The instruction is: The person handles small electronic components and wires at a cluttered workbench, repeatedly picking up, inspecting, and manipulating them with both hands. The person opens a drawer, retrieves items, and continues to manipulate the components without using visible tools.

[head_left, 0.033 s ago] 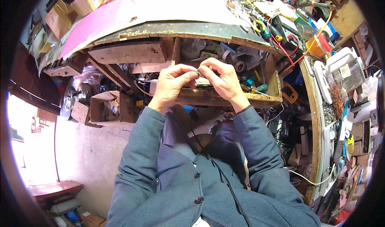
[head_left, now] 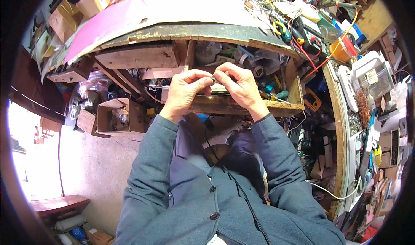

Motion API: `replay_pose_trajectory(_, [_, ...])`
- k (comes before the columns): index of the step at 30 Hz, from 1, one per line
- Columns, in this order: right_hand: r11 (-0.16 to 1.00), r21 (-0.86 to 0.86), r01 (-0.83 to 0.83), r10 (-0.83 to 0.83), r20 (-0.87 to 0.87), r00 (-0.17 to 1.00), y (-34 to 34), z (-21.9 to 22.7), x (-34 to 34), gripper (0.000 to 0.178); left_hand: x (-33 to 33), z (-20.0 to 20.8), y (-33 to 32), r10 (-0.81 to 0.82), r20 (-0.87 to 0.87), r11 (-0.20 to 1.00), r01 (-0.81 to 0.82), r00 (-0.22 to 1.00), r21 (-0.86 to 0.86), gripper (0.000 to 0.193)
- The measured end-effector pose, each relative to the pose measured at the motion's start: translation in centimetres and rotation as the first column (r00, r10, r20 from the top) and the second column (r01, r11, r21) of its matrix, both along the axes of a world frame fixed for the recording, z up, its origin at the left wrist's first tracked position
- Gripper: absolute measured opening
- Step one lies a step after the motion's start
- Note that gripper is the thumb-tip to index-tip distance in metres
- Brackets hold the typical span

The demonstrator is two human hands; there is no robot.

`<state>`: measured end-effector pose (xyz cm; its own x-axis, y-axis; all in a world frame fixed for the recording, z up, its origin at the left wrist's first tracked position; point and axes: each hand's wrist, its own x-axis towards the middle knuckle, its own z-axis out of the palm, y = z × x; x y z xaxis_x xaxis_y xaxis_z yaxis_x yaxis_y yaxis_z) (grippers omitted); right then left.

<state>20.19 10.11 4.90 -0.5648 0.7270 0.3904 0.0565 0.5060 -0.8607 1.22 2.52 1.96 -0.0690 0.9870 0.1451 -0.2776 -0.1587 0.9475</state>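
Observation:
Above an open drawer (head_left: 246, 106), my left hand (head_left: 186, 89) and my right hand (head_left: 238, 86) meet fingertip to fingertip. Both are closed in a pinch. Between the thumbs and forefingers sits a small dark greyish piece (head_left: 213, 77), mostly covered by the fingers and too small to name. Below and beyond my hands, the wooden drawer holds a clear plastic bag (head_left: 207, 52), a roll of tape (head_left: 259, 71) and screwdrivers with teal handles (head_left: 282, 95).
Over the drawer runs a worn workbench edge (head_left: 160, 32), its top partly covered by a pink sheet (head_left: 106, 23). Cables and pliers (head_left: 280, 28) lie at the back right. A cardboard box (head_left: 119, 116) stands at left. On the right, a cluttered shelf has a wooden edge (head_left: 340, 150).

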Motion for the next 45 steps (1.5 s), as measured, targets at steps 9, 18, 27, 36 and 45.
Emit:
replay_pose_trajectory(9, [0.997, 0.062, 0.043, -0.043, 0.009, 0.999, 0.1, -0.2, 0.0, 0.017, 0.0, 0.1, -0.1, 0.001, -0.021, 1.000, -0.001, 1.000, -0.006, 0.017])
replay_pose_trajectory(18, [0.988, 0.132, 0.077, -0.081, 0.029, 0.996, -0.3, 0.5, 0.1, 0.015, -0.5, 0.5, -0.2, -0.052, 0.003, 0.996, 0.052, 0.999, -0.070, 0.018])
replay_pose_trajectory(27, [0.980, 0.188, 0.068, -0.067, -0.012, 0.998, -0.3, 0.3, 0.1, 0.014, -1.3, 0.9, 0.1, -0.156, 0.092, 0.974, 0.169, 0.983, -0.151, 0.017])
replay_pose_trajectory(36, [0.979, 0.197, 0.057, -0.055, -0.014, 0.998, -0.3, 0.2, 0.2, 0.014, -1.4, 1.4, 0.1, -0.183, 0.115, 0.967, 0.200, 0.976, -0.157, 0.015])
replay_pose_trajectory(45, [0.977, 0.206, 0.061, -0.058, -0.019, 0.998, -0.4, 0.3, 0.2, 0.014, -1.5, 1.3, 0.0, -0.199, 0.112, 0.963, 0.216, 0.973, -0.164, 0.017])
